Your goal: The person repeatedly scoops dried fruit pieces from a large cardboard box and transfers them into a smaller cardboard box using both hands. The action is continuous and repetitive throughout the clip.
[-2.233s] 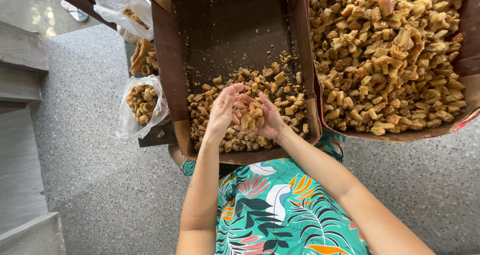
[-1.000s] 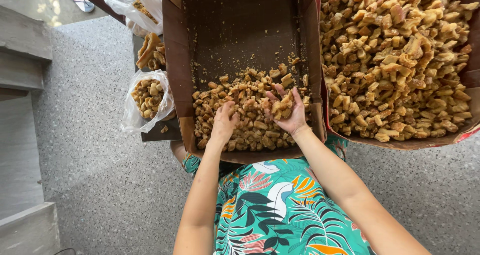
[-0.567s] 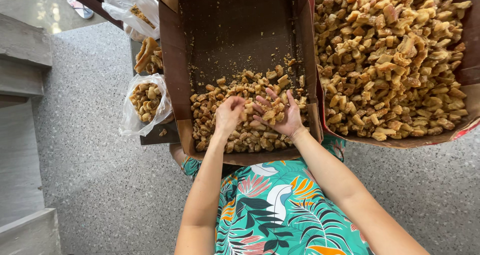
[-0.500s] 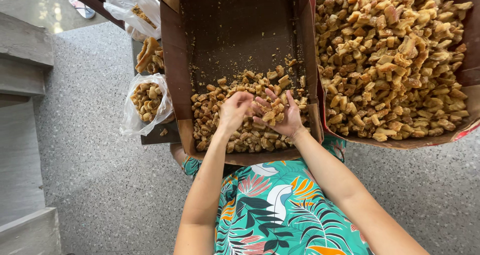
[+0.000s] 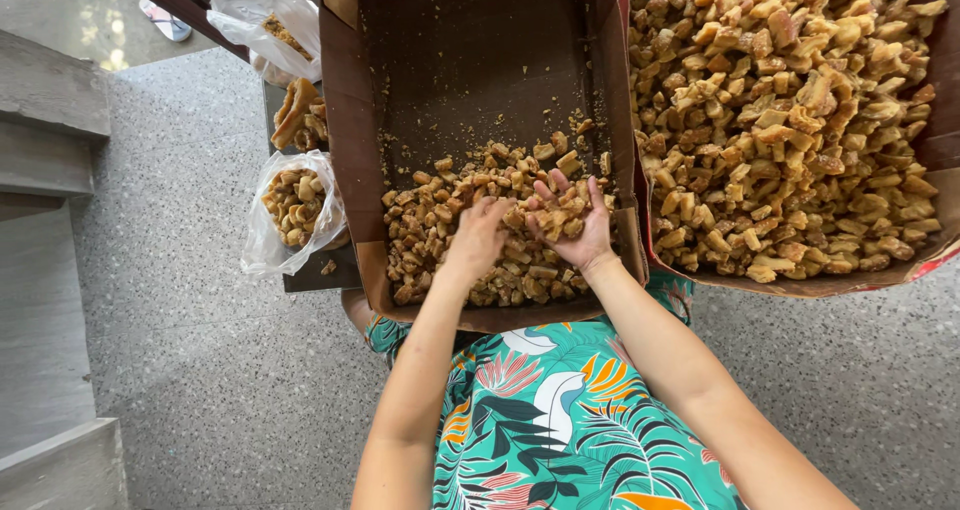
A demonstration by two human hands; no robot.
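The right hand (image 5: 572,232) lies palm up, cupped around a small heap of golden fried pieces (image 5: 556,215). The left hand (image 5: 478,238) rests palm down just beside it, fingers loosely bent into the pile of pieces (image 5: 440,240) along the near edge of the brown cardboard box (image 5: 345,130). The box's far half is bare but for crumbs. Touching its right wall, a second box (image 5: 930,260) is heaped full. By the left wall lie clear plastic bags (image 5: 290,215) of the same pieces.
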